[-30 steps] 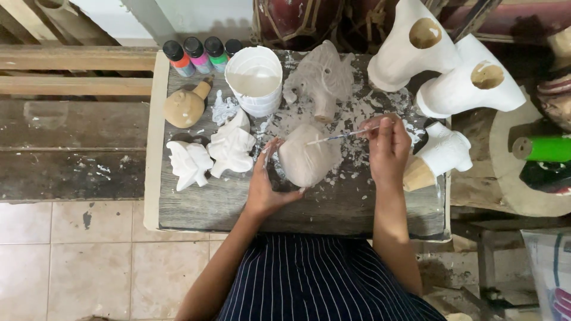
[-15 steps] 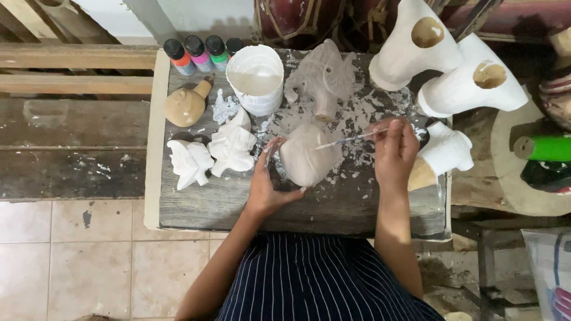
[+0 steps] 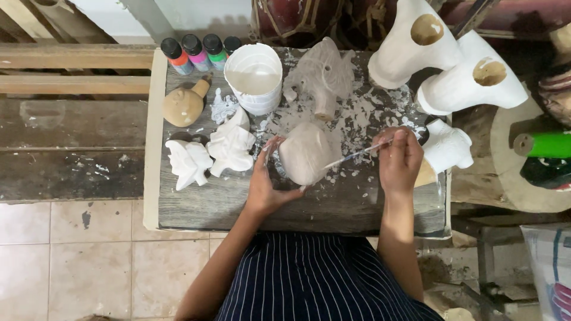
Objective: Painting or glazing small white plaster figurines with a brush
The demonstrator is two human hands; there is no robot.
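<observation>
On the paint-flecked bench, left hand clasped round a pale figurine, right hand pinching a thin brush against it.

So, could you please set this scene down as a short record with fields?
Left hand: left hand steadies a pale rounded figure on the table
Right hand: right hand holds a thin brush, tip at the figure
Left of the figure: two white carved figures, a tan gourd-shaped piece
Back edge: white cup of white paint, four small paint bottles
Table surface: flecked with white
</observation>
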